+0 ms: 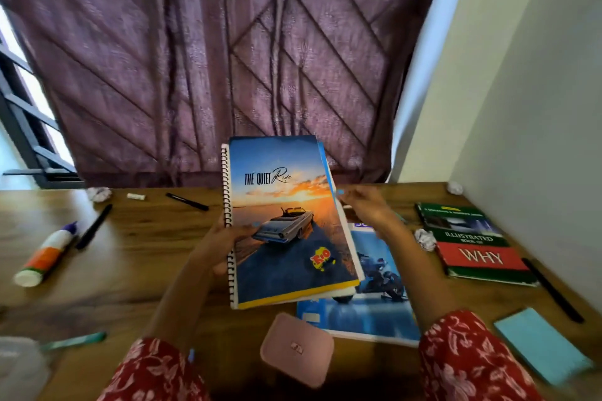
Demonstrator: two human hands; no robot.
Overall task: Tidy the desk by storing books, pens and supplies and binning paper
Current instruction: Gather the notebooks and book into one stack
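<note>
My left hand (224,244) grips the spiral edge of a notebook (286,221) with a sunset and car cover, held tilted above the wooden desk (114,270). My right hand (368,208) is at the notebook's right edge, fingers curled on it; it is blurred. Beneath lies a blue motorcycle-cover notebook (374,303). To the right rests a green and red book (475,244) with a crumpled paper ball (425,239) beside it. Black pens lie at left (94,226), at back (186,201) and at far right (553,290).
A glue bottle (45,257), a small white tube (136,196), a teal pen (76,340) and a paper ball (99,194) are on the left. Another paper ball (455,187) sits back right. A pink case (298,348) and blue sticky pad (542,345) lie near me. A purple curtain hangs behind.
</note>
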